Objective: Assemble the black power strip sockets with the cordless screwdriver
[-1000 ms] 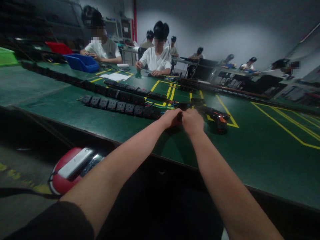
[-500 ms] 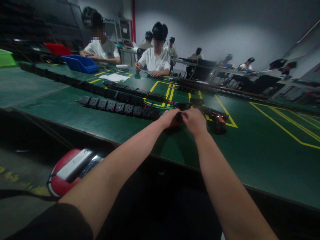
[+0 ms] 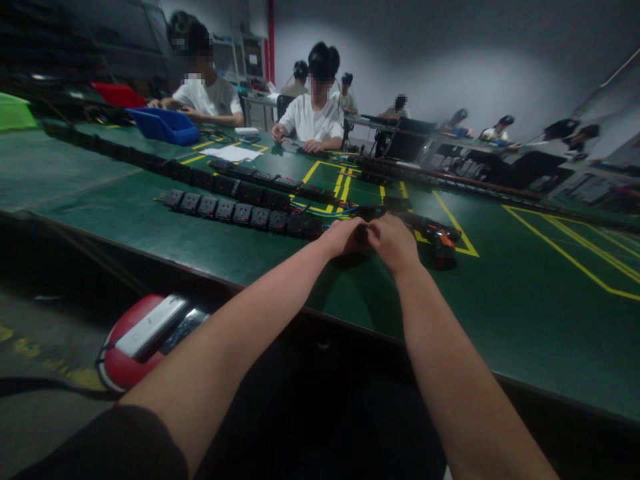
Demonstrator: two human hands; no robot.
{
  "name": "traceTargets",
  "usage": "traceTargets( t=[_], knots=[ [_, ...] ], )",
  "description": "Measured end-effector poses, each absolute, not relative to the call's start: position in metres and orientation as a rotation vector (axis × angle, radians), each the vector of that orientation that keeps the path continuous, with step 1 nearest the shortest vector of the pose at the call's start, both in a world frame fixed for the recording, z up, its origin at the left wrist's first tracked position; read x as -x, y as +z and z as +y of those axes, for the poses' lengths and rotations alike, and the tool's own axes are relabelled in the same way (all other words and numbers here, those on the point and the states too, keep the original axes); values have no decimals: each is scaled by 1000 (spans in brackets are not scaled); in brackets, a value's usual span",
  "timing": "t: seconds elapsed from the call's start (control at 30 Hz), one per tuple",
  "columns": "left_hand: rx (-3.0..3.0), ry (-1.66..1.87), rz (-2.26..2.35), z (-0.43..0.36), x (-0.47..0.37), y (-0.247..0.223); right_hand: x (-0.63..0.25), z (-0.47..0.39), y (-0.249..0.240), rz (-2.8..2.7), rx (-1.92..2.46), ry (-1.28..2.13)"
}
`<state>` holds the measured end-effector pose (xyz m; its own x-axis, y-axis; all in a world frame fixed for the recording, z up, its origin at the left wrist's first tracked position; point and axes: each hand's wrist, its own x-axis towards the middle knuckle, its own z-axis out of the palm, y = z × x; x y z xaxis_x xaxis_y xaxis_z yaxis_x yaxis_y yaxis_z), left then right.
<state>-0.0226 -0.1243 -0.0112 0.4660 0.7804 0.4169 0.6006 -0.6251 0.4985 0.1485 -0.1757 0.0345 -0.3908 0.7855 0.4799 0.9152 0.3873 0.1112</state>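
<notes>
My left hand (image 3: 346, 236) is closed around a small black part (image 3: 361, 233) at the right end of a row of black power sockets (image 3: 243, 213). I cannot tell whether that part belongs to the row. Fingers pinched, my right hand (image 3: 393, 239) meets it from the other side; what lies between those fingertips is too small to make out. Thin green and blue wires (image 3: 330, 213) run just beyond my hands. To the right of my right hand lies an orange and black power drill (image 3: 444, 248).
More rows of black sockets (image 3: 175, 170) lie across the green table (image 3: 150, 237). A blue bin (image 3: 165, 127) and white paper (image 3: 231, 154) are farther back. A co-worker (image 3: 315, 120) sits opposite. Below the table edge, a red stool (image 3: 125, 357) carries a white device (image 3: 153, 327).
The whole view has shifted slightly. Both hands remain together at the black part, with only a slight change in the right hand's fingers.
</notes>
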Motion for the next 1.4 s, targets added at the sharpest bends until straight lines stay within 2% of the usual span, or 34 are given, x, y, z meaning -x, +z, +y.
traceTargets(
  t=[0.33, 0.93, 1.17, 1.4],
  knots=[
    [-2467, 839, 1262, -131, 21, -2, -136, -183, 33, -2295, 1616, -713],
    [-2509, 810, 1266, -128, 21, -2, -124, -185, 28, -2261, 1701, -813],
    [-2489, 876, 1241, -129, 22, -3, -124, -183, 24, -2172, 1706, -828],
    [-2476, 853, 1251, -133, 23, -2, -132, -181, 23, -2178, 1683, -681]
  ],
)
